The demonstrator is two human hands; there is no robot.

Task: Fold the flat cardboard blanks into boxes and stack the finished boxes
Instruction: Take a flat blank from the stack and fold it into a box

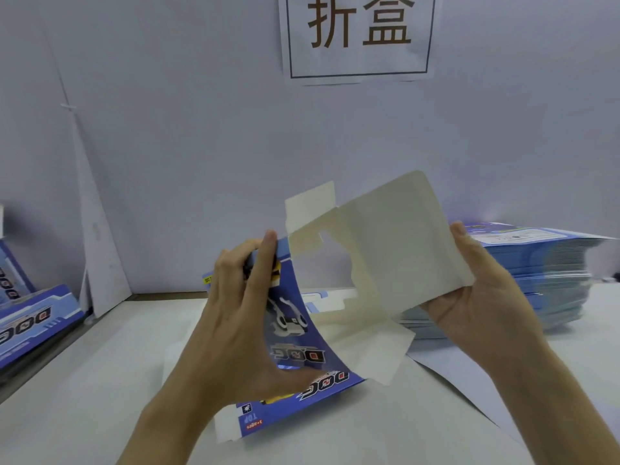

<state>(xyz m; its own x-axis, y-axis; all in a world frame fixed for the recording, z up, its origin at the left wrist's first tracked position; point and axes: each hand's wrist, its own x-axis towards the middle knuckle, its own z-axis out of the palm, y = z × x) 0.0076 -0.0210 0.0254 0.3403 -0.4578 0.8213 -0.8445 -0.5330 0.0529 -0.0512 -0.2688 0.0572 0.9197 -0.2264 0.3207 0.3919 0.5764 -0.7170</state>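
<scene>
Nearest, the white table (100, 414). Just above it both hands hold one cardboard blank (396, 250) in mid-air, partly opened and bent, not yet box-shaped. The left hand (235, 313) has its fingers curled round the edge of the blue printed panel and grips it. The right hand (486, 297) clamps the plain white panel, thumb on its outer edge and fingers hidden behind. The flaps are loose, with nothing tucked or locked, so this box looks early in folding. Further back on the right is a tall stack of flat blanks (543, 273), so plenty seems left to do. Far left are blue printed pieces (30, 325), probably finished boxes piled up, but I can't confirm that or count them. On the back wall is a paper sign (360, 35).
</scene>
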